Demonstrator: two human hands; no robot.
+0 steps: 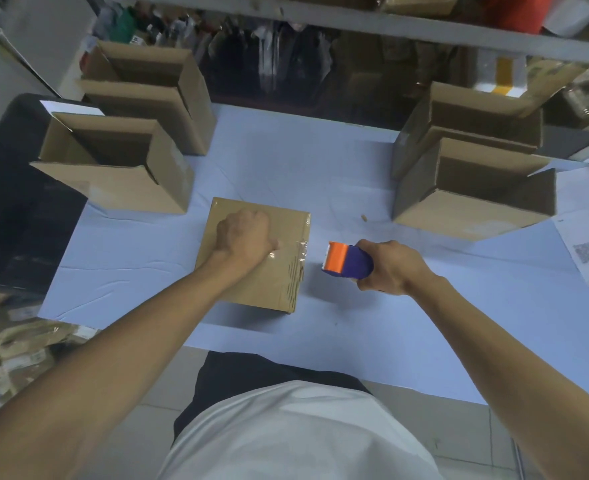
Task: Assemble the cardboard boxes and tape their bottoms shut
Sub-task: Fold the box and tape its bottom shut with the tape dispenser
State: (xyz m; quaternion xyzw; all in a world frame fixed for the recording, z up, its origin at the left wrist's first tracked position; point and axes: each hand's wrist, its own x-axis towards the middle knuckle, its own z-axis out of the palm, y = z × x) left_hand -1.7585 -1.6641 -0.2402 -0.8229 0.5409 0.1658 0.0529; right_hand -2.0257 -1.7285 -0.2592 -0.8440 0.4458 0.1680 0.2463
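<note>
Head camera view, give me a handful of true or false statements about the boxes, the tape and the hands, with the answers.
1. The right hand grips the tape dispenser. True.
2. The left hand lies flat with straight fingers on the centre box. False: it rests there as a fist.
3. Clear tape already runs across the centre box. True.
4. The dispenser is pressed against the centre box. False: it is held just off the box's right edge, apart from it.
5. Open boxes stand on both sides of the table. True: two on the left, two on the right.
</note>
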